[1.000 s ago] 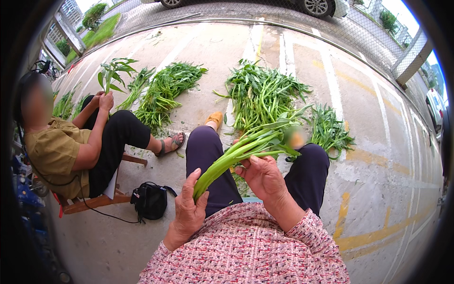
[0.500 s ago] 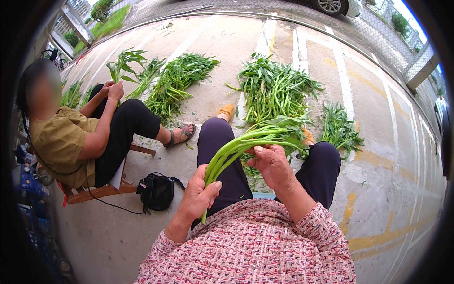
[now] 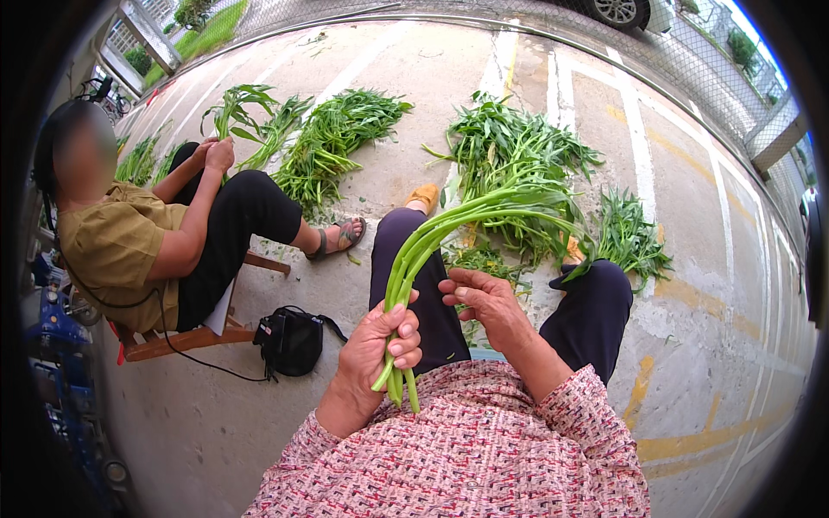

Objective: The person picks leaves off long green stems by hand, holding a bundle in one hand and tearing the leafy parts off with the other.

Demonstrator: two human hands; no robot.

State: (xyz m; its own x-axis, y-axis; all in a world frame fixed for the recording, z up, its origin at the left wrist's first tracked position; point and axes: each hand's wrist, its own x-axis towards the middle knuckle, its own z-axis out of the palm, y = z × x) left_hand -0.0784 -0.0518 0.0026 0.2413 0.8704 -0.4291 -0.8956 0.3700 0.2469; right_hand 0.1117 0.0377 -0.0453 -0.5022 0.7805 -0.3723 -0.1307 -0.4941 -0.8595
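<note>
My left hand [image 3: 377,350] is wrapped round the lower stalks of a bunch of water spinach [image 3: 413,246]. The cut ends stick out below the fist, while the stems arch up and over to the right, leafy tips drooping. Beside the bunch, my right hand [image 3: 489,309] is off the stems, its fingers loosely bent and apart with nothing in them. Beyond my knees lies a big heap of water spinach [image 3: 509,160] on the ground, partly hidden by the held stems. A smaller pile of greens [image 3: 629,237] lies to its right.
On the left a person [image 3: 121,233] sits on a low wooden chair [image 3: 186,344], holding a bunch of greens [image 3: 235,110]. Another heap of greens [image 3: 332,142] lies ahead of them. A black bag [image 3: 291,341] stands on the concrete near my left arm. A wire fence runs behind.
My right hand has let go of the stems and drawn slightly down. The bunch now stands more upright in my left hand, with its cut ends fanned out below the fist.
</note>
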